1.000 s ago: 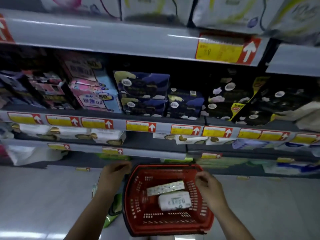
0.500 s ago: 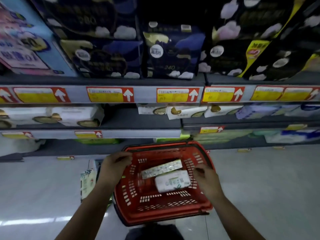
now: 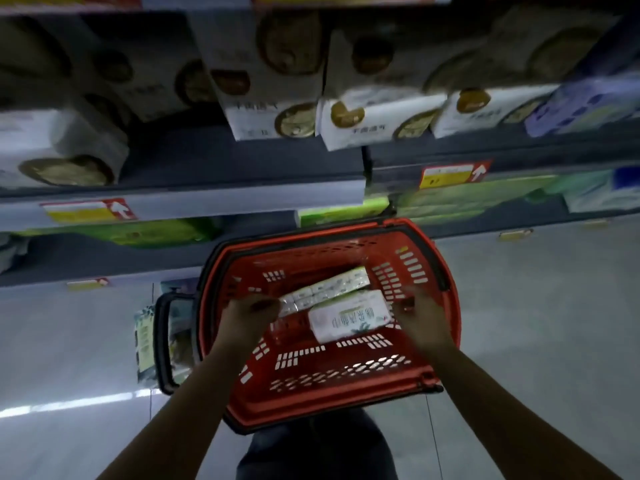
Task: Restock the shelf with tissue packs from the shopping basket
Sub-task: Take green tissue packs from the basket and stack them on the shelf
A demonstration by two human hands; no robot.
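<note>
2 tissue packs (image 3: pixel 349 315) lay inside the red shopping basket (image 3: pixel 332 382) below the shelf (image 3: pixel 242 202). The left hand (image 3: pixel 247 315) pinched the long pack's end; the right hand (image 3: pixel 420 315) was blurred, its grip unclear.

A grey floor (image 3: pixel 536 323) and yellow-red price labels (image 3: pixel 453 174) on rail fronts.

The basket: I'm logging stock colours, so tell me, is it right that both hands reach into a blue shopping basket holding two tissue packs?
Not quite. The head view shows the shopping basket is red, not blue. The rest holds: both hands, left and right, reach into it, and it holds two tissue packs, a long one and a wider one.
</note>
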